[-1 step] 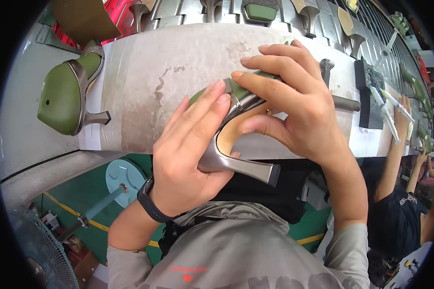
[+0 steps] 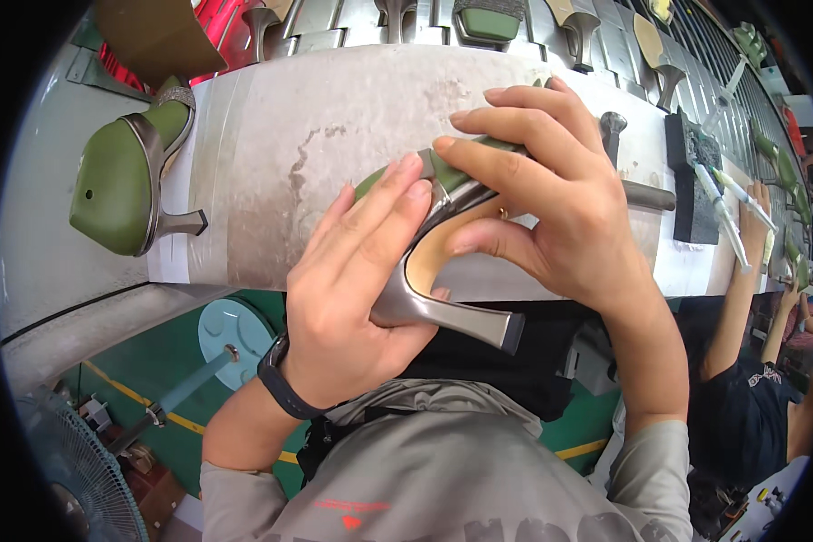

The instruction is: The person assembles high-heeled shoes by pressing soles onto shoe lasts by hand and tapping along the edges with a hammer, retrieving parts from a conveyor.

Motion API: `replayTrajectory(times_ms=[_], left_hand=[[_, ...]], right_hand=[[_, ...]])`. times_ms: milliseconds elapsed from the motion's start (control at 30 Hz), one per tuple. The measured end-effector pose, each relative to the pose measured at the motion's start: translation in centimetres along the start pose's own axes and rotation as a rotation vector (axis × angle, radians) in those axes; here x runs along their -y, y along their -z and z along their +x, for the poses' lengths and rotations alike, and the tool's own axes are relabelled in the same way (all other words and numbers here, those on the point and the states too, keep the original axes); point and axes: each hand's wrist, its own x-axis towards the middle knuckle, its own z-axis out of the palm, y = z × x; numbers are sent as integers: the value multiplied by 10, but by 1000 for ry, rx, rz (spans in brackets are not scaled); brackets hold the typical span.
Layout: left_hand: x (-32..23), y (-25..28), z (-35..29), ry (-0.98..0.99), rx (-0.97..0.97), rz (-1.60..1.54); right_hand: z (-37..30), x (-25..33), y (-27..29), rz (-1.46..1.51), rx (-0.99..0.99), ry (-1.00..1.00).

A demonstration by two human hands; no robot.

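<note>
I see the green high-heeled shoe [image 2: 427, 256] in both hands, above the near edge of the pale counter [image 2: 271, 135], its grey metallic heel pointing right and near. My left hand [image 2: 343, 280], with a dark band [image 2: 285, 379] on its wrist, has its fingers laid across the shoe's left side, gripping it, with the thumb on the near side by the base of the heel. My right hand [image 2: 560, 199] grasps it farther right: the fingers arch over the far side, and the thumb is at the tan underside.

At the left I have a second green shoe [image 2: 113, 194], its heel also turned right. To the right of my hands lie a dark rod [image 2: 649, 194] and a black block [image 2: 691, 181], with white pen-like tools [image 2: 721, 214] beside it. Along the far side, more shoe parts sit on a slatted metal conveyor [image 2: 316, 41]. Far right, a co-worker [image 2: 741, 406] in dark clothing reaches forward.
</note>
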Motion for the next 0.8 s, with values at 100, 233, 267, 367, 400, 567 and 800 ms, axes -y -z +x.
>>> replayTrajectory(times_ms=[100, 233, 267, 367, 400, 567, 800], left_hand=[[-2, -1, 0, -9, 1, 36], [2, -4, -2, -32, -13, 49], [3, -5, -3, -30, -12, 45], [4, -9, -5, -46, -11, 59], [4, -11, -5, -47, -42, 72], [9, -16, -10, -49, -82, 86], [16, -21, -20, -160, -28, 160]], right_hand=[[0, 0, 2, 22, 17, -20], [2, 2, 7, 52, 70, -68], [2, 3, 8, 52, 74, -70], [5, 5, 12, 77, 114, -111], [7, 5, 14, 90, 125, -125], [18, 12, 22, 74, 212, -178], [45, 19, 31, 115, 414, -294]])
